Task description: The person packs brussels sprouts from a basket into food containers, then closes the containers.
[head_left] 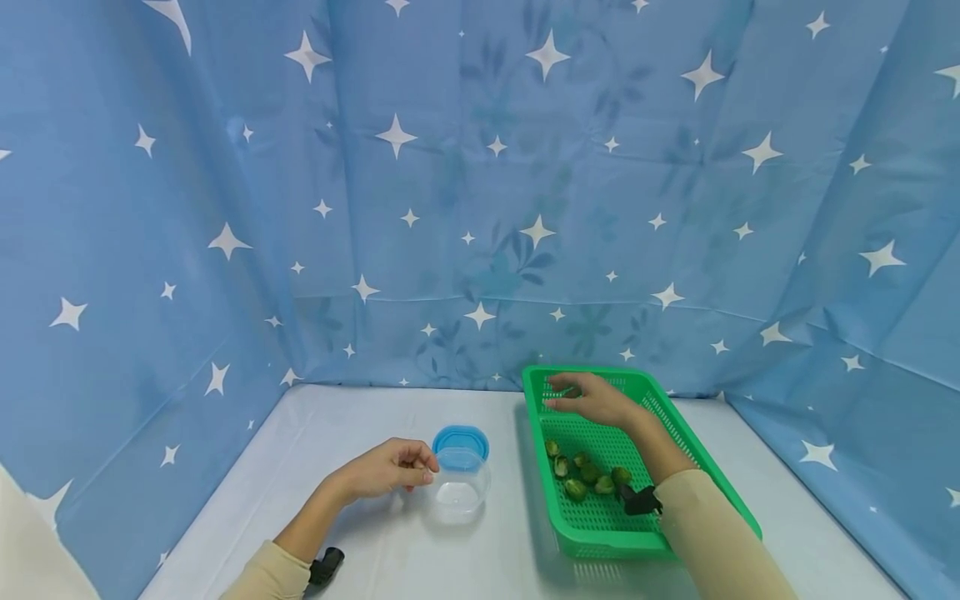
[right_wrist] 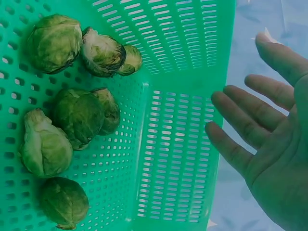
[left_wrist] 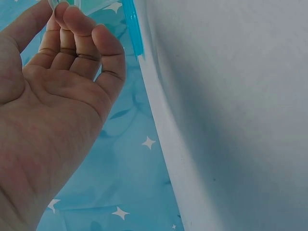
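My left hand (head_left: 393, 467) pinches the rim of a clear plastic container (head_left: 459, 493) between thumb and fingers. The wrist view on that side shows the container's edge at the fingertips. Partly behind the container lies a round blue lid (head_left: 461, 440) on the table. Over the far part of a green perforated basket (head_left: 551, 508), my right hand (head_left: 588, 398) hovers with spread fingers and holds nothing. Several Brussels sprouts (right_wrist: 77, 115) rest on the basket floor, below and apart from that hand.
A white cloth covers the table (head_left: 360, 558). Blue curtains (head_left: 480, 208) with white stars hang behind it and at both sides. The basket walls rise around the sprouts. A black wrist strap (head_left: 326, 567) shows by the left sleeve.
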`<state>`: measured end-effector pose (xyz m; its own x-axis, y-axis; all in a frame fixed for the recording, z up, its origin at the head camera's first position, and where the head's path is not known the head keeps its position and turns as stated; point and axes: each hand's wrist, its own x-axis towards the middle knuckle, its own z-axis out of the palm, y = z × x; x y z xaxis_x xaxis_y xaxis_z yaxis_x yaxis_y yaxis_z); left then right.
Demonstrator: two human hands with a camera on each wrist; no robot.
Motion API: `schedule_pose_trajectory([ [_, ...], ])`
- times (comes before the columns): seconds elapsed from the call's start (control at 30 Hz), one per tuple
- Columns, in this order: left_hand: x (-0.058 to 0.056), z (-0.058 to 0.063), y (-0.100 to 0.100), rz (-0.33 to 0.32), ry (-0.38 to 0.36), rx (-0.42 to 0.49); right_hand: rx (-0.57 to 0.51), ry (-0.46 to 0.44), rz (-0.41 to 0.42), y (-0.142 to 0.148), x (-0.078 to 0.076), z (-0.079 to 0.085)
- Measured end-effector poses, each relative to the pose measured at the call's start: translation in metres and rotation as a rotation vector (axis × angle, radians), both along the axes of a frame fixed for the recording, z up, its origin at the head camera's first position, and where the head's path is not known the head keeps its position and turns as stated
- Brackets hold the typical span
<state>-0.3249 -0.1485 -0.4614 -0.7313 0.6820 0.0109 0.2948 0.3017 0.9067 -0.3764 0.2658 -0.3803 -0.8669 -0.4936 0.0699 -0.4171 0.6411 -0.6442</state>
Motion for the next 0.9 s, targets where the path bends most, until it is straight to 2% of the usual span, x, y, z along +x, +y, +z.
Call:
schedule_pose_trajectory([
  [0.47,0.000,0.000,0.000,-0.015,0.010,0.005,0.083,-0.048,0.051,0.002,-0.007,-0.010],
  [0.63,0.000,0.002,-0.001,-0.015,0.009,0.001,0.107,-0.075,0.097,0.003,-0.007,-0.013],
  [0.8,0.000,0.002,-0.001,-0.019,0.005,0.007,0.209,-0.088,0.168,0.000,-0.006,-0.017],
  [0.9,0.000,0.001,-0.001,-0.013,0.006,0.010,0.261,-0.085,0.182,-0.002,-0.005,-0.019],
])
